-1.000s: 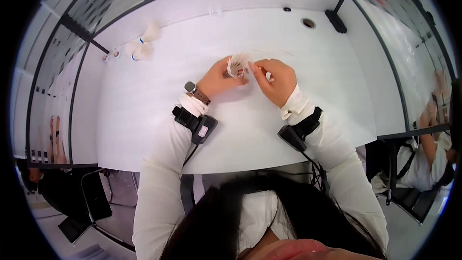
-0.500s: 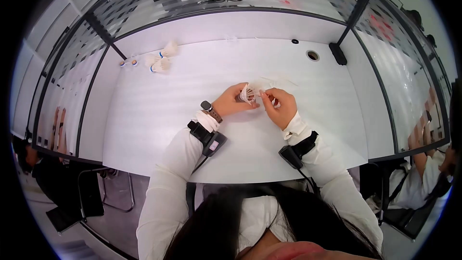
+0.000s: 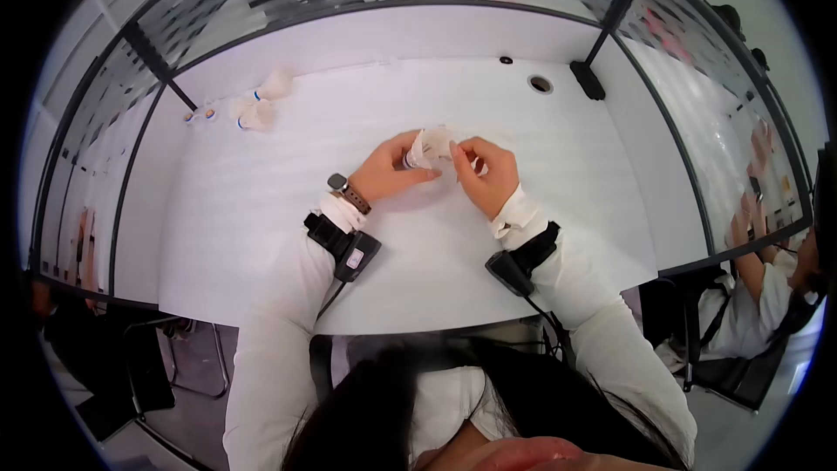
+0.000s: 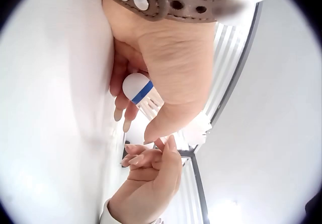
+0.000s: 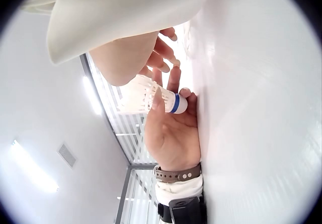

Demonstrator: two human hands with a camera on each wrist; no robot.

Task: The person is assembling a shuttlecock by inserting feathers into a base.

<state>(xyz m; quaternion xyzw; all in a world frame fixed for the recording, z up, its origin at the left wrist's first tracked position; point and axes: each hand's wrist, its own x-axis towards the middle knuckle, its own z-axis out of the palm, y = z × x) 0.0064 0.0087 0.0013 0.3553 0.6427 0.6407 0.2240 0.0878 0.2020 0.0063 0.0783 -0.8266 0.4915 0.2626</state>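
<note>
My left hand [image 3: 384,173] holds a white feather shuttlecock [image 3: 425,150] above the white table, its thumb along the feather skirt. The round white cork with its blue band [image 4: 142,92] points back toward the left palm, and the skirt opens toward the right hand. My right hand [image 3: 493,179] is at the skirt's rim, thumb and index finger pinched together on the feather edge. Its other fingers are loosely bent. In the right wrist view the right-hand fingers partly cover the skirt [image 5: 138,94].
More shuttlecocks [image 3: 257,114] lie at the back left of the table. Two small corks [image 3: 209,114] sit beside them near the left partition. At the back right are a cable hole [image 3: 540,85] and a black block-shaped object [image 3: 588,80]. Low partitions enclose the table's back and sides.
The shuttlecock has turned in my left hand, so its skirt faces more to the right. My right hand stays at the rim. The head view has shifted.
</note>
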